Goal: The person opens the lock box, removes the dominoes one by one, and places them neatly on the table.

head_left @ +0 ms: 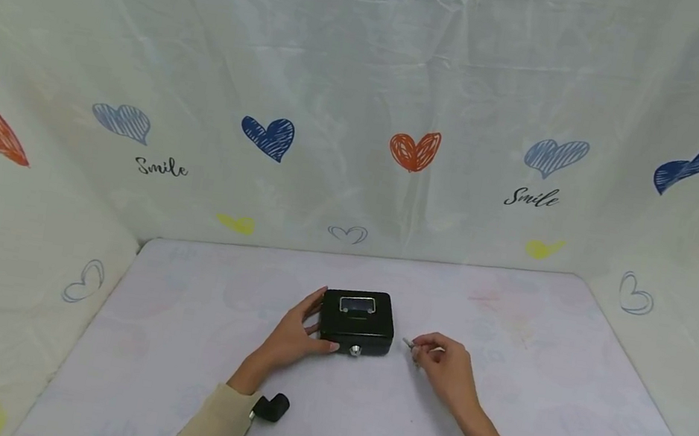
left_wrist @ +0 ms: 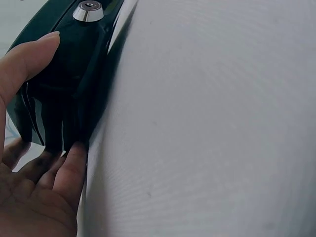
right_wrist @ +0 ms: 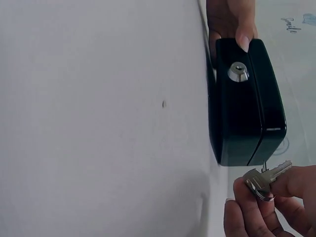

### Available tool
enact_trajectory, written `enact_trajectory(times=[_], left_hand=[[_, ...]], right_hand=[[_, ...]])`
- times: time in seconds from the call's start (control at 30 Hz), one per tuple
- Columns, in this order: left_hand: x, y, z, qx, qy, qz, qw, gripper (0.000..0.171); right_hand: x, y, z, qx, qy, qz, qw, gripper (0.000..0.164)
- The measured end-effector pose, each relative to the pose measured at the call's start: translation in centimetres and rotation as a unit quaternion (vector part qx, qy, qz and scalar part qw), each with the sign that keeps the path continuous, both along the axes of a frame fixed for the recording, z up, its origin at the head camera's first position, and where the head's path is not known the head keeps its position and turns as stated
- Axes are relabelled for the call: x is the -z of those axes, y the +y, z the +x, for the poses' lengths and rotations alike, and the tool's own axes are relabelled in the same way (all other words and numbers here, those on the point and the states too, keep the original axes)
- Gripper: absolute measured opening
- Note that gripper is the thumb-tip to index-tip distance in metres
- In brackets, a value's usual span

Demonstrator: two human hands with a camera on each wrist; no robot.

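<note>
A black metal cash box [head_left: 342, 331] with a folding handle [head_left: 358, 304] on its lid sits closed on the table. Its round silver lock [right_wrist: 238, 73] is on the front face, its keyhole showing. My left hand [head_left: 294, 338] grips the box's left end, thumb on the front near the lock and fingers along the side. To the right of the box, my right hand [head_left: 447, 372] pinches a small metal key [right_wrist: 278, 173] on a split ring [right_wrist: 260, 194]. The key's toothed blade sticks out past the fingertips, apart from the lock.
The white table [head_left: 181, 344] extends around the box, with a tiny dark speck [right_wrist: 164, 104] on its surface. A pale sheet [head_left: 345, 67] printed with hearts and "Smile" hangs behind and along both sides. Black wrist cameras [head_left: 271, 407] sit at both sleeve cuffs.
</note>
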State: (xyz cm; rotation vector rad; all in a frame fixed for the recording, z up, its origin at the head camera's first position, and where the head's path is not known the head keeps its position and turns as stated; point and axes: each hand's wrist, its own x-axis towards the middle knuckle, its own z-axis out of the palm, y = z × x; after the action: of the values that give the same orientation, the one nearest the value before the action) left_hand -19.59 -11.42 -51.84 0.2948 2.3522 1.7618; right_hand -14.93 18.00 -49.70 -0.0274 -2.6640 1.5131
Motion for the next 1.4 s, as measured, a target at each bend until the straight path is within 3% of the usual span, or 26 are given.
enact_trajectory(times=[0.37,0.83,1.4], left_hand=[[-0.1,-0.1,-0.4,0.007,-0.017,0.019,0.9997,0.109],[0.0,-0.4,-0.7,0.016,-0.026,0.028,0.9991,0.108],[-0.1,-0.3,-1.0,0.004,-0.023,0.021,0.9995,0.106]], right_hand=[[-0.4,-1.3,1.3,0.002,0.027,-0.034,0.999,0.011],[-0.7,-3.4,1.4,-0.021,0.047,-0.045,0.998,0.016],[0.3,-5.8,1.9,-0.045,0.091,-0.008,0.995,0.023]])
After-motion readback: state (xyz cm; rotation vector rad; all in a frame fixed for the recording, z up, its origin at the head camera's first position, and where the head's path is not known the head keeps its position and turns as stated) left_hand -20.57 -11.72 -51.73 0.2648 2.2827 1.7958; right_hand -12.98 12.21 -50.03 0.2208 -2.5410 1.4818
